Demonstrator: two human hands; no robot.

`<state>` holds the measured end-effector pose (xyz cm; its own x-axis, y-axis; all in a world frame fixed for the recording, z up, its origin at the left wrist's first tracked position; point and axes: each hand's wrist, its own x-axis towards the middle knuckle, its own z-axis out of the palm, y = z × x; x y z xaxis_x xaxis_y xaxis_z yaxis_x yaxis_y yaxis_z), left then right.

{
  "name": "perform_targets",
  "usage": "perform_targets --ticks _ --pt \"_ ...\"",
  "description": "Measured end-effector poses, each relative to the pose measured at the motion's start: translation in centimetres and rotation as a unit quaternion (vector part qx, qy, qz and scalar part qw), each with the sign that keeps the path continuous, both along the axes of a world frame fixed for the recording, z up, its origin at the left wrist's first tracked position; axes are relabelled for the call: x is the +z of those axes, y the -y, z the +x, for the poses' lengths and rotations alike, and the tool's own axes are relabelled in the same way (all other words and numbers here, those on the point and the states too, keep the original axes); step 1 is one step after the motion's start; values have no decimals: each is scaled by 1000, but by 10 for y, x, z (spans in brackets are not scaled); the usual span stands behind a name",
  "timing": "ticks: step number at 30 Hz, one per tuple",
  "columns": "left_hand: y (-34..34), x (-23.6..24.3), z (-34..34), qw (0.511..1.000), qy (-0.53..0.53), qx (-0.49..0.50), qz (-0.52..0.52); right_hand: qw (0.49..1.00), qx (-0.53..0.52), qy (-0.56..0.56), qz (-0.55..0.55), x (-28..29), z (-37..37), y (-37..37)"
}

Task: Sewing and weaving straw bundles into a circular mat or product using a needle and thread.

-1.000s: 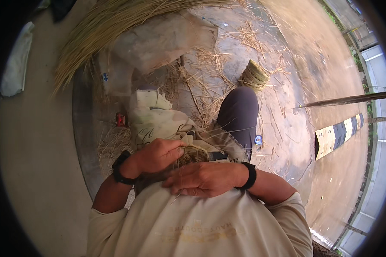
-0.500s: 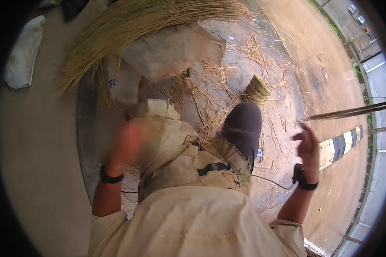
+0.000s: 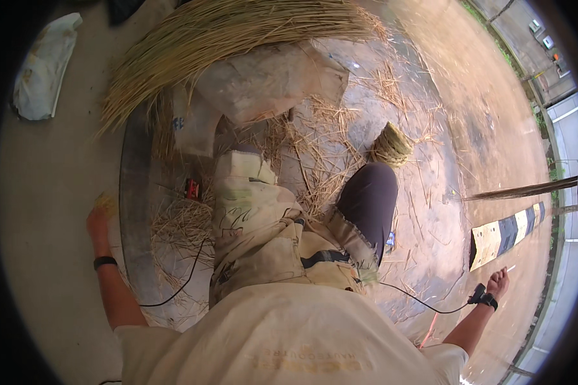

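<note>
My left hand reaches out over the concrete floor at the left, with a dark band at the wrist. Its fingers are smeared, but a blurred yellowish straw-like wisp shows at their tips. Far out to the right, my right hand is closed, a thin white stick poking up from its fingers. A dark device on a band sits at that wrist, with a black cable running from it. A conical coil of braided straw rope stands beyond my right knee.
A large bundle of long straw lies across the far side, over a translucent plastic sheet. Loose straw litters the grey mat. A small red box lies left of my knee. A black-and-pale striped barrier and a dark pole are at the right.
My left hand has swung outward to the left, away from my knee, uncovering the red box. My right hand has moved outward and nearer my body, its fingers now curled.
</note>
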<state>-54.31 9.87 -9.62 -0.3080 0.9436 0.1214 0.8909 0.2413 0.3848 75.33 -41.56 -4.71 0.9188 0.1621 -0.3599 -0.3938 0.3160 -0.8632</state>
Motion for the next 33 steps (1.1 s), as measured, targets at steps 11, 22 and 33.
perform_targets --ticks 11,22,33 --pt "-6 -30 59 988 102 -20 109 956 68 190 -214 66 -120 -119" --pt "74 99 502 873 300 -383 -47 569 713 409 -45 90 -547 -354" --pt "78 108 519 843 316 -432 -53 575 701 419 -52 79 -547 -346"
